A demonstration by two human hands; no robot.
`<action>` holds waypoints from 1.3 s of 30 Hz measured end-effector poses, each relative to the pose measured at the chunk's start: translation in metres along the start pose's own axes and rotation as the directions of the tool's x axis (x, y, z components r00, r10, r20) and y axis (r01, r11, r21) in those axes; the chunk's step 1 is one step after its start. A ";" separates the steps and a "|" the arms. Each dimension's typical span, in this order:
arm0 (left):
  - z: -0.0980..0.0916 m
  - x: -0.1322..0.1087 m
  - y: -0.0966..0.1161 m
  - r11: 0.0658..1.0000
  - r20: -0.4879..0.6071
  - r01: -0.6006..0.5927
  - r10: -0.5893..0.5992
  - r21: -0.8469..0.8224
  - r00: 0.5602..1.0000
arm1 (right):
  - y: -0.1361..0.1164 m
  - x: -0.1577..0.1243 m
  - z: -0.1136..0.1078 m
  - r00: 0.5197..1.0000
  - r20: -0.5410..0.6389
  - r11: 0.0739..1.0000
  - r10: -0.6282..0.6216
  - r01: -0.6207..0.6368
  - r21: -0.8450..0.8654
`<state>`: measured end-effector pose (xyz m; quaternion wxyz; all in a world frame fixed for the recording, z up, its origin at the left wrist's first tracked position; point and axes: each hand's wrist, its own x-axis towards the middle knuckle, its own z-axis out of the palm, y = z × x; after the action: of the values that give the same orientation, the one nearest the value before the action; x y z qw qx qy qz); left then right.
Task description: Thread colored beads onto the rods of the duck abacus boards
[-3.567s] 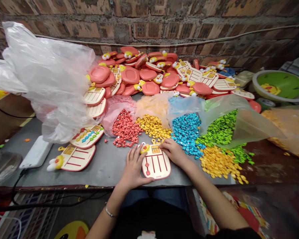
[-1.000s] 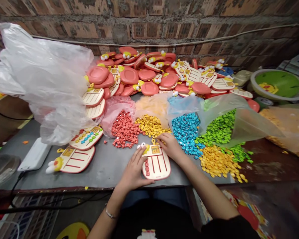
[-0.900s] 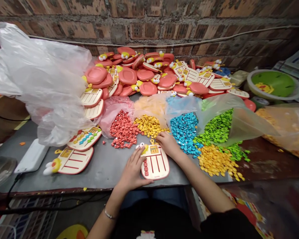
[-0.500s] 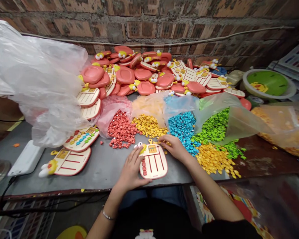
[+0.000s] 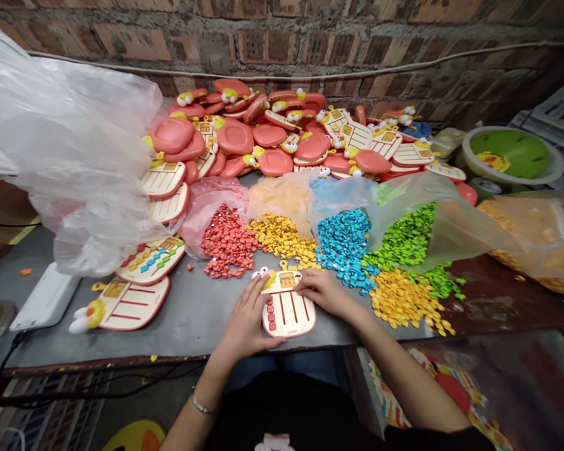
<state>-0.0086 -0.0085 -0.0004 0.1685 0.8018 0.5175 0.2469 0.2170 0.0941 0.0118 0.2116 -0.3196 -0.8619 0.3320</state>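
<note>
A cream toy board (image 5: 292,318) with a red rim, red dividing lines and a yellow googly-eyed head lies flat at the table's front. Several red pieces (image 5: 271,316) stand in a column in its leftmost lane; the other lanes show no pieces. My left hand (image 5: 248,318) grips the board's left side, fingers by the head and thumb at the bottom edge. Over the board's upper right, my right hand (image 5: 328,293) has its fingertips pinched together against the surface. Whatever is between them is hidden. Just beyond are piles of red (image 5: 228,244) and yellow pieces (image 5: 284,238).
Blue (image 5: 343,244), green (image 5: 407,241) and more yellow pieces (image 5: 404,300) spread to the right. Many toy boards (image 5: 275,161) are heaped along the brick wall. At left are a plastic bag (image 5: 89,169), a white power bank (image 5: 44,297) and two boards, one filled with coloured pieces (image 5: 153,258).
My right hand has moved from the yellow pieces beyond the board down and left onto its upper right. My left hand keeps its hold. The view has shifted slightly.
</note>
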 end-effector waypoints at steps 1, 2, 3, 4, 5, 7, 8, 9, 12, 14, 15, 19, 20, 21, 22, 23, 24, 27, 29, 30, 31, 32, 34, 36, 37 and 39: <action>0.000 0.000 0.000 1.000 0.001 -0.001 0.001 -0.001 1.000 | -0.002 0.001 0.005 1.000 -0.012 1.000 0.003 -0.003 0.015; 0.000 0.000 0.000 1.000 0.003 -0.002 0.002 -0.001 1.000 | -0.004 0.004 0.011 0.999 -0.033 1.000 0.004 -0.003 0.022; 0.000 0.000 0.000 1.000 0.004 -0.003 0.003 0.002 1.000 | -0.007 0.006 0.018 0.999 -0.052 1.000 -0.003 0.004 0.029; 0.000 0.000 0.000 1.000 0.005 -0.002 0.002 0.005 1.000 | -0.010 0.009 0.023 0.998 -0.061 0.999 -0.018 0.020 0.041; -0.001 -0.001 0.000 1.000 0.005 0.001 -0.001 0.007 1.000 | -0.013 0.011 0.026 0.998 -0.051 0.997 -0.039 0.042 0.062; -0.001 -0.001 0.000 1.000 0.002 0.006 -0.006 0.007 1.000 | -0.019 0.012 0.026 0.995 0.034 0.988 -0.091 0.086 0.130; -0.001 -0.001 0.000 1.000 0.000 0.009 -0.009 0.008 1.000 | -0.020 0.011 0.022 0.988 0.103 0.980 -0.113 0.094 0.177; -0.001 -0.001 0.001 1.000 0.001 0.011 -0.011 0.012 1.000 | -0.020 0.009 0.016 0.978 0.168 0.970 -0.125 0.085 0.226; -0.001 -0.001 0.001 0.999 0.007 -0.002 0.001 0.036 1.000 | -0.012 0.009 -0.003 0.992 0.117 0.965 -0.037 0.005 0.263; -0.001 -0.001 0.001 0.998 0.008 -0.019 0.018 0.053 1.000 | -0.001 0.015 -0.010 0.990 -0.112 0.990 0.084 -0.071 0.118; -0.001 0.000 0.001 0.998 0.007 -0.027 0.027 0.060 1.000 | 0.005 0.020 -0.012 0.970 -0.214 0.993 0.114 -0.116 0.006; -0.001 -0.001 0.002 0.997 0.004 -0.040 0.040 0.069 0.999 | 0.024 0.039 -0.006 0.959 -0.272 0.927 0.077 -0.170 -0.336; -0.001 -0.002 0.002 0.997 0.008 -0.042 0.042 0.069 0.999 | 0.026 0.041 -0.005 0.965 -0.256 0.923 0.059 -0.150 -0.353; -0.002 -0.002 0.002 0.997 0.012 -0.046 0.046 0.068 0.999 | 0.026 0.040 -0.004 0.967 -0.250 0.930 0.042 -0.129 -0.343; -0.002 -0.002 0.002 0.996 0.018 -0.053 0.052 0.067 0.998 | 0.025 0.038 -0.004 0.967 -0.253 0.945 0.030 -0.110 -0.308; -0.002 -0.002 0.002 0.996 0.023 -0.063 0.061 0.065 0.998 | 0.022 0.035 -0.004 0.966 -0.259 0.963 0.024 -0.092 -0.253; -0.002 -0.002 0.002 0.995 0.026 -0.072 0.070 0.063 0.997 | 0.020 0.030 -0.005 0.964 -0.265 0.979 0.023 -0.075 -0.189; -0.002 -0.001 0.002 0.994 0.042 -0.089 0.086 0.060 0.995 | 0.012 0.017 -0.006 0.974 -0.226 0.998 0.018 -0.031 -0.058; -0.003 0.000 0.002 0.994 0.060 -0.091 0.087 0.063 0.994 | 0.009 0.011 -0.004 0.984 -0.177 0.997 -0.011 -0.002 -0.074; -0.003 0.001 0.003 0.994 0.065 -0.090 0.086 0.067 0.994 | 0.009 0.009 -0.002 0.986 -0.163 0.995 -0.029 0.013 -0.099; -0.003 0.001 0.003 0.993 0.066 -0.089 0.085 0.070 0.994 | 0.008 0.007 0.000 0.986 -0.159 0.992 -0.044 0.025 -0.123; -0.002 0.001 0.003 0.993 0.065 -0.088 0.083 0.073 0.994 | 0.008 0.006 0.001 0.985 -0.165 0.990 -0.056 0.033 -0.140; -0.002 0.001 0.002 0.994 0.057 -0.081 0.077 0.072 0.995 | 0.006 0.002 0.002 0.984 -0.165 0.988 -0.064 0.039 -0.147; -0.001 0.001 0.002 0.996 0.052 -0.067 0.063 0.060 0.997 | 0.003 -0.003 0.000 0.989 -0.144 0.992 -0.046 0.028 -0.122; -0.001 0.001 0.002 0.997 0.050 -0.059 0.056 0.049 0.997 | 0.001 -0.005 -0.002 0.991 -0.129 0.995 -0.029 0.017 -0.097; 0.000 0.001 0.001 0.998 0.048 -0.052 0.051 0.027 0.998 | -0.002 -0.008 -0.005 0.996 -0.092 0.999 0.013 -0.017 -0.035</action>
<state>-0.0075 -0.0079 0.0008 0.1629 0.8229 0.4958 0.2247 0.2242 0.0896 0.0155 0.2427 -0.3448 -0.8546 0.3031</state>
